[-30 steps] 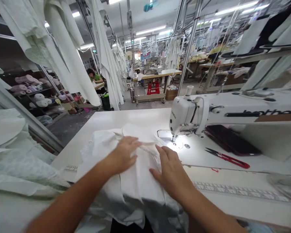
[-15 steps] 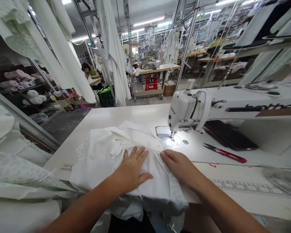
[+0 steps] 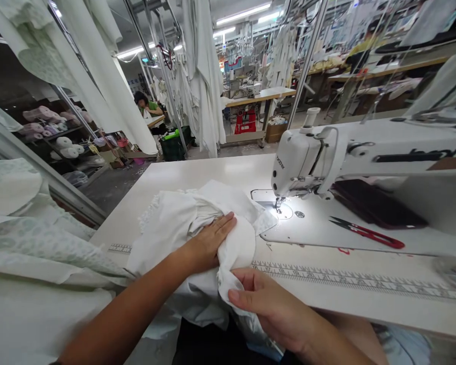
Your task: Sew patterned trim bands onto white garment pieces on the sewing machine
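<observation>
A bunched piece of white fabric (image 3: pixel 167 228) lies on the front of the sewing table, with a frilled edge at its left. My left hand (image 3: pixel 209 243) rests on top of it, palm down, the fingers stretched out along a fold. Lower and to the right, my right hand (image 3: pixel 262 299) pinches an edge of the same fabric between thumb and fingers, near the table's front. One corner of the fabric reaches the needle plate of the sewing machine (image 3: pixel 302 162), just left of the lit presser foot (image 3: pixel 278 204). The fabric's lower part hangs toward my lap.
Red-handled thread snips (image 3: pixel 368 233) and a dark phone-like case (image 3: pixel 380 205) lie right of the needle. A printed ruler (image 3: pixel 327 276) runs along the table front (image 3: pixel 365 299). More pale fabric (image 3: pixel 41 284) hangs at the left. A person in green sits far back.
My right hand has come down toward the table's front edge, drawing a fabric edge over. My left hand's fingers have come closer together. The view has shifted, so the machine appears further right.
</observation>
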A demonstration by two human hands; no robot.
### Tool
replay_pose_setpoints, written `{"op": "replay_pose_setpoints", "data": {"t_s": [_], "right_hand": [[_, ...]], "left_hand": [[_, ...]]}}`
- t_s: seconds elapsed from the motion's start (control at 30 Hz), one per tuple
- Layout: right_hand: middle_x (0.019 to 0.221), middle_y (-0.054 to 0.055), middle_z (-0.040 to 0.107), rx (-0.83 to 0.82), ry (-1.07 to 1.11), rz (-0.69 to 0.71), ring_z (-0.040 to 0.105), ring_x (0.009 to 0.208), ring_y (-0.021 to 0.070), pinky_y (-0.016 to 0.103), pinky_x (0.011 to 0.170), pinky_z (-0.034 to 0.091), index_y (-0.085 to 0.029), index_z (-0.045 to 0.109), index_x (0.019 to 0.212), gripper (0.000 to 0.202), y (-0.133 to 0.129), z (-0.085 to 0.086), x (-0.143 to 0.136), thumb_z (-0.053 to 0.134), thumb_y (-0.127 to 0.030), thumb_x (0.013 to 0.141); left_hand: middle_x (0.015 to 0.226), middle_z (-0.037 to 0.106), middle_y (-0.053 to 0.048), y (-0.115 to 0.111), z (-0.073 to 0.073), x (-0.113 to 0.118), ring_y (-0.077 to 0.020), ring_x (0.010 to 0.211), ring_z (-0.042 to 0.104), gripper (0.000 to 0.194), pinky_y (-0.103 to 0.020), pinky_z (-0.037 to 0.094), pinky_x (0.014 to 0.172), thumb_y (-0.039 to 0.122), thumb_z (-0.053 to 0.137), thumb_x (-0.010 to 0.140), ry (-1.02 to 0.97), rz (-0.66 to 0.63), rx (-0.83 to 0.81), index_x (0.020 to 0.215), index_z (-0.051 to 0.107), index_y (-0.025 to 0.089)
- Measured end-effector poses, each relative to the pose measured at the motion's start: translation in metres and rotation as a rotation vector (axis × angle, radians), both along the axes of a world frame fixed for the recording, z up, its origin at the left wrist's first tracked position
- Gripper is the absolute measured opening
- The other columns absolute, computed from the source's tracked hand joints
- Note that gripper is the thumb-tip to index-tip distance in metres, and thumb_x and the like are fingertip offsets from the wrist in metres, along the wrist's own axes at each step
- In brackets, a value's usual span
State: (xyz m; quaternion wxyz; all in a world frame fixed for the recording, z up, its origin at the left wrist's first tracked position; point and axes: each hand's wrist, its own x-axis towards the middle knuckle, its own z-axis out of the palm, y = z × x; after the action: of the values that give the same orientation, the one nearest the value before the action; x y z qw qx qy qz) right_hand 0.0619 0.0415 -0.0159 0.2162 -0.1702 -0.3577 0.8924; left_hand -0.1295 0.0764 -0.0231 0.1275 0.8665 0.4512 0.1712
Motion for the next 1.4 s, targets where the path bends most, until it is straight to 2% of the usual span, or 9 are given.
{"op": "replay_pose_setpoints", "data": {"t_s": [0.13,0.23,0.43,0.67,0.8,0.93,1.07,1.27,1.4], "right_hand": [[0.072,0.001,0.066,0.053,-0.076,-0.127,0.058,0.069,0.0131,0.024,0.07,0.043,-0.015,0.071,0.085,0.023,0.009,0.01,0.002,0.078,-0.033,0.073],[0.077,0.002,0.068,0.093,-0.145,-0.251,0.061,0.074,0.016,0.027,0.073,0.045,-0.017,0.07,0.094,0.029,0.014,0.009,-0.005,0.074,-0.04,0.077],[0.077,0.001,0.066,0.182,-0.264,-0.308,0.059,0.071,0.0163,0.027,0.07,0.045,-0.018,0.068,0.088,0.029,0.009,0.001,-0.017,0.068,-0.046,0.08],[0.067,-0.001,0.065,-0.017,-0.183,-0.264,0.059,0.066,0.0127,0.022,0.066,0.045,-0.017,0.066,0.072,0.022,0.009,0.009,-0.013,0.075,-0.037,0.073],[0.064,0.001,0.063,-0.074,-0.184,-0.195,0.058,0.061,0.0129,0.023,0.062,0.044,-0.016,0.065,0.069,0.019,0.012,0.009,-0.013,0.076,-0.03,0.069],[0.066,0.001,0.061,-0.061,-0.199,-0.16,0.056,0.064,0.0122,0.022,0.063,0.042,-0.014,0.065,0.072,0.018,0.013,0.006,-0.01,0.076,-0.029,0.07],[0.063,-0.003,0.053,0.094,-0.255,-0.145,0.046,0.059,0.0101,0.022,0.057,0.035,-0.015,0.06,0.069,0.024,0.011,0.005,-0.003,0.073,-0.035,0.074],[0.072,-0.002,0.048,0.976,-0.431,-0.181,0.044,0.068,0.0128,0.025,0.061,0.035,-0.02,0.05,0.072,0.027,0.011,0.011,0.01,0.047,-0.034,0.094],[0.073,-0.002,0.051,1.203,-0.46,-0.123,0.047,0.067,0.0129,0.025,0.06,0.037,-0.02,0.047,0.073,0.02,0.012,0.018,0.017,0.049,-0.027,0.092]], "left_hand": [[0.145,0.042,-0.015,-0.037,0.004,0.004,-0.0253,0.137,0.037,0.057,-0.046,0.034,0.112,0.013,0.048,0.085,-0.271,0.272,0.122,0.14,0.036,0.019],[0.113,0.064,-0.009,-0.068,0.002,0.019,-0.0219,0.105,0.062,0.03,-0.039,0.051,0.093,0.02,0.052,0.088,-0.523,0.542,0.095,0.118,0.055,0.022],[0.077,0.065,0.0,-0.083,-0.001,0.041,-0.0141,0.071,0.063,0.008,-0.025,0.053,0.067,0.022,0.061,0.084,-0.657,0.658,0.152,0.092,0.063,0.02],[0.08,0.069,-0.005,-0.075,0.012,0.023,-0.0164,0.075,0.063,0.016,-0.03,0.053,0.069,0.004,0.059,0.082,-0.295,0.205,0.602,0.093,0.061,0.015],[0.088,0.071,-0.009,-0.074,0.02,0.007,-0.0186,0.081,0.065,0.019,-0.033,0.055,0.073,0.004,0.06,0.082,-0.058,-0.067,0.617,0.099,0.061,0.01],[0.095,0.071,-0.011,-0.074,0.025,-0.002,-0.02,0.089,0.065,0.022,-0.035,0.054,0.079,0.006,0.061,0.083,0.026,-0.188,0.582,0.106,0.061,0.008],[0.086,0.071,-0.007,-0.076,0.036,0.005,-0.0177,0.081,0.064,0.016,-0.032,0.052,0.075,0.005,0.054,0.086,-0.155,-0.093,0.384,0.096,0.063,0.014],[0.068,0.066,0.0,-0.073,0.061,0.02,-0.0121,0.064,0.058,0.007,-0.021,0.044,0.056,0.021,0.067,0.077,-0.406,0.44,-0.413,0.073,0.065,0.016],[0.059,0.056,0.004,-0.062,0.062,0.018,-0.0087,0.056,0.05,0.018,-0.019,0.036,0.05,0.022,0.074,0.066,-0.579,0.505,-0.795,0.069,0.058,0.015]]}}
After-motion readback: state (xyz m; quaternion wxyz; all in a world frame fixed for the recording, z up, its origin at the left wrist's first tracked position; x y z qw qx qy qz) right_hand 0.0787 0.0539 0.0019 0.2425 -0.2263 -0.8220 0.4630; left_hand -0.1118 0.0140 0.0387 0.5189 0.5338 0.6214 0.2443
